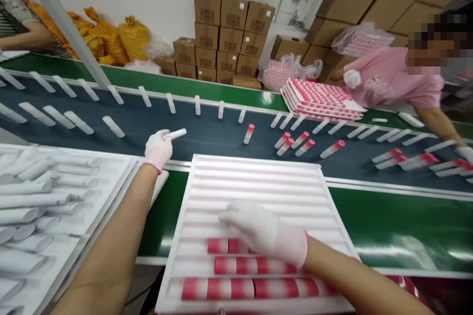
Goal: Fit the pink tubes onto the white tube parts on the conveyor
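Note:
My left hand (158, 148), in a white glove, is closed around one end of a white tube (176, 134) above the dark conveyor belt (207, 133). The tube's free end points right. My gloved right hand (254, 226) is smeared by motion over a white ribbed tray (254, 177) in front of me. Beneath and beside that hand, red-and-white cylinders (218, 289) lie end to end in the tray's nearest grooves. The right hand's fingers are too blurred to show whether anything is between them.
At left, stacked trays hold many white tubes (33, 200). White tubes (197, 105) and red-topped tubes (249, 134) stand on the belt. Across it, a person in a pink shirt (395, 76) works beside stacked red-and-white trays (321, 98). Cartons (232, 34) and yellow sacks (133, 42) line the wall.

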